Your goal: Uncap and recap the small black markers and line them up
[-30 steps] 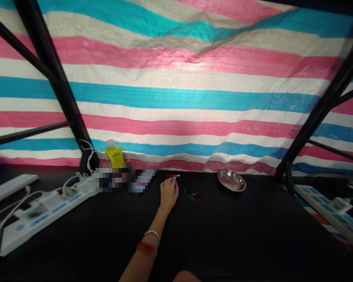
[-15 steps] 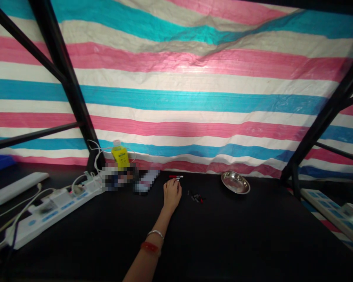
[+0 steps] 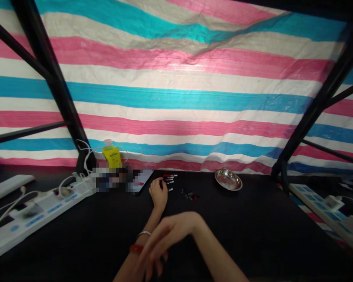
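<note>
My left hand (image 3: pixel 159 194) rests on the black table beside several markers (image 3: pixel 170 181) with silvery-white tips, one of them red. Its fingers bend over the dark marker bodies, and whether they grip one is hidden. A silver bangle and a red band circle that wrist. Nearer the camera, my right hand (image 3: pixel 167 237) hangs over the left forearm, wrist bent and fingers spread, with nothing seen in it. Right of the markers lies a small group of dark and red caps (image 3: pixel 190 195). Farther right sits a round metal dish (image 3: pixel 228 180).
At the left, a white power strip (image 3: pixel 54 211) with plugs and cables runs along the table. A yellow bottle (image 3: pixel 112 156) stands behind a blurred patch. Another strip (image 3: pixel 326 213) lies at the right. Black frame bars and a striped sheet rise behind.
My right hand has come into view over the left forearm. My left hand has shifted left, uncovering more of the markers. The whole view has moved slightly.
</note>
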Motion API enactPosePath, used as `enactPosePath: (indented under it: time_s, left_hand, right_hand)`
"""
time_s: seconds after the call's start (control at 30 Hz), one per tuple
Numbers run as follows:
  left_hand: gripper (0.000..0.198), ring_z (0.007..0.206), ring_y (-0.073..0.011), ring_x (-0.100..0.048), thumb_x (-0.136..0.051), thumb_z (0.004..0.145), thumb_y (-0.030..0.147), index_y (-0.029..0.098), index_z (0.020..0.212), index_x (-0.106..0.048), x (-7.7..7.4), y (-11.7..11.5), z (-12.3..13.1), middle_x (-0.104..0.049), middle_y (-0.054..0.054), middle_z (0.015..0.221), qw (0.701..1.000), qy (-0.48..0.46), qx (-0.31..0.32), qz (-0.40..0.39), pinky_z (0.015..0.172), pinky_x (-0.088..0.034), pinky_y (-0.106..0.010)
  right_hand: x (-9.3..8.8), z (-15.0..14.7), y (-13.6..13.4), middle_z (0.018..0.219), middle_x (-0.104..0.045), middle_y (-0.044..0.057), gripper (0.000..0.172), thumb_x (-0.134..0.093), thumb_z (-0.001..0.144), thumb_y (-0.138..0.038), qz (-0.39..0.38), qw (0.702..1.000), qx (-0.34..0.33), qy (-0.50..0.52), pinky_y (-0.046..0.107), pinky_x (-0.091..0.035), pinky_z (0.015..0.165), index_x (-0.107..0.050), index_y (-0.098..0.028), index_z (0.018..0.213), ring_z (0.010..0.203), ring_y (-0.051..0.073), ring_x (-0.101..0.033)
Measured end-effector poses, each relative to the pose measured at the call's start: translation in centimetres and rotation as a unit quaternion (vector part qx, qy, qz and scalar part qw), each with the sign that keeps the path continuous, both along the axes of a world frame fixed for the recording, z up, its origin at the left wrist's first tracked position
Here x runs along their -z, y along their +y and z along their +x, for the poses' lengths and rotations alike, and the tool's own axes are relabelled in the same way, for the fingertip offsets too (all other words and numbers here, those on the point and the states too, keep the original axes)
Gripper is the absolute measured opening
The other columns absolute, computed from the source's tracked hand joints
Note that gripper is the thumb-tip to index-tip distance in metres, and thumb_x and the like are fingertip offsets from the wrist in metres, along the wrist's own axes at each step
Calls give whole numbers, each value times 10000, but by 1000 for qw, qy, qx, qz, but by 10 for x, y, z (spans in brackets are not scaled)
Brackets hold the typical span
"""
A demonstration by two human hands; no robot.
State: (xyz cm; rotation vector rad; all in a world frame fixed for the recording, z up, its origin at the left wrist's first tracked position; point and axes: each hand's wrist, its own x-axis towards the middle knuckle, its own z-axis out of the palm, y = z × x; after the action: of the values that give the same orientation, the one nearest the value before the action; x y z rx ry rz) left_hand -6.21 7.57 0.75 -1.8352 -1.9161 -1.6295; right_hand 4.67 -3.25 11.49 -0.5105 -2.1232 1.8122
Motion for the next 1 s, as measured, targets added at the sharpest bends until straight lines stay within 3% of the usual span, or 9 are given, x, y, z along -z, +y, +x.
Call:
enactPosePath:
  time_s: [0.07,0.1,0.17,0.23,0.37,0.53,0.8,0.9,1.0]
  left_hand:
    - [190,891,-238,-559,-378,843,229,181,893,-555,-1,-1,1,-618,-79,907,1000,11,4,1,777,-412,-374]
    - [192,893,-237,-558,-378,846,228,180,896,-556,-2,-2,2,-619,-80,911,1000,20,10,3,779,-410,-373]
    - [197,902,-233,-556,-378,851,224,178,911,-560,-5,-4,4,-622,-83,929,998,46,33,13,785,-404,-370]
    - [200,920,-226,-553,-384,855,216,179,930,-566,-7,-6,7,-625,-85,958,994,82,72,29,798,-398,-365]
    - [212,947,-206,-553,-392,846,167,194,924,-588,-13,-13,16,-633,-75,965,973,153,165,46,838,-389,-353]
    - [241,926,-176,-556,-395,833,131,217,898,-611,-39,-49,50,-642,-44,936,923,210,319,43,842,-381,-336]
    - [160,944,-138,-536,-504,818,238,234,957,-582,-63,-164,110,-620,14,964,724,255,635,-86,922,-328,-291]
    - [164,971,-158,-514,-503,822,254,226,968,-573,-62,-170,116,-591,-3,984,724,265,625,-123,933,-322,-311]
    - [172,976,-179,-489,-448,837,199,199,968,-559,-62,-155,119,-567,-36,1002,771,269,554,-160,889,-348,-330]
  right_hand:
    - [10,30,22,720,-618,-2,321,-535,812,-435,14,986,164,-1,217,-411,511,-640,-175,970,550,101,-557]
    - [18,48,34,668,-603,-8,319,-508,813,-432,35,953,301,-4,213,-382,494,-652,-181,948,519,98,-530]
    - [37,81,56,649,-594,-3,289,-463,818,-372,97,811,575,-36,221,-377,522,-657,-180,913,555,116,-525]
    - [60,106,71,720,-621,16,280,-402,820,-283,130,700,690,-132,233,-397,587,-651,-184,901,658,147,-568]
    - [95,122,77,800,-653,28,262,-417,816,-232,172,683,664,-251,254,-390,645,-633,-206,962,766,180,-602]
    - [105,119,76,901,-674,35,256,-404,846,-217,235,679,621,-314,240,-387,670,-610,-216,1000,831,164,-616]
    - [104,122,78,956,-676,25,252,-420,842,-198,231,680,614,-328,217,-393,698,-620,-220,995,865,145,-618]
    - [106,122,77,961,-676,21,249,-423,838,-198,237,681,613,-323,218,-395,694,-621,-223,987,861,146,-619]
    - [106,122,76,966,-676,22,250,-419,838,-202,242,681,611,-324,225,-396,702,-621,-220,985,873,155,-619]
